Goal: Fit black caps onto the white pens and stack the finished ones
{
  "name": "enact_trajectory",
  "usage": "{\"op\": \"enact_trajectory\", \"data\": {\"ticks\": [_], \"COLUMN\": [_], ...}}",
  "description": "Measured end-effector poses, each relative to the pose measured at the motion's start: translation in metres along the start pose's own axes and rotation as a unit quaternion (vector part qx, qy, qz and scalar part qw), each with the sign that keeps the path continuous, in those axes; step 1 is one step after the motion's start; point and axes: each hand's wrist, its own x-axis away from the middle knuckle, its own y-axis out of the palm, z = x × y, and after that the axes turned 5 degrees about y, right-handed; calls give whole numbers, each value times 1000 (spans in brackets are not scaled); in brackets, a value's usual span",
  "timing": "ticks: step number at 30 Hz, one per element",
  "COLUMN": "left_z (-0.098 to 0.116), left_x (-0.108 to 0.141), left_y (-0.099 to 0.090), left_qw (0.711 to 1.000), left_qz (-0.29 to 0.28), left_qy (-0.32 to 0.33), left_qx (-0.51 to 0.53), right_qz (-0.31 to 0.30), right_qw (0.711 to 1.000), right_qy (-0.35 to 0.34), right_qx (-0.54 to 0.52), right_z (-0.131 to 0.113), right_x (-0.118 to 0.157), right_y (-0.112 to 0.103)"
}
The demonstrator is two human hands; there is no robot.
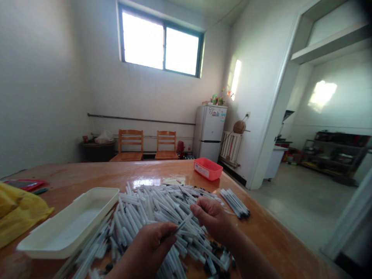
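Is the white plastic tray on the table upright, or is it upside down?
Upright: the white plastic tray sits open side up on the wooden table, its inner floor showing.

From where I stand, the only camera rides on the person's head, facing forward and tipped down; the left hand (143, 252) and right hand (212, 219) sit very near it, along the bottom edge; the table (87, 174) fills the lower part; beyond, it takes in the far window (159, 42), the fridge (207, 131), and a doorway (276, 124) on the right.
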Motion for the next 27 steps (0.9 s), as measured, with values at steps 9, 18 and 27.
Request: {"op": "enact_trajectory", "data": {"ticks": [9,18,27], "left_z": [-6,-9,-3], "left_x": [-1,0,0], "left_y": [0,4,3], "left_qw": [1000,1000,1000], "left_qz": [15,20,23], "left_qy": [-7,-7,-11], "left_qx": [-4,-23,-16], "right_qz": [-22,20,-2], "right_qw": [996,1000,999], "right_qy": [31,0,14], "right_qx": [-75,14,-32], "right_z": [6,6,4], "right_x": [-4,-4,-3], "right_y": [2,3,2]}}
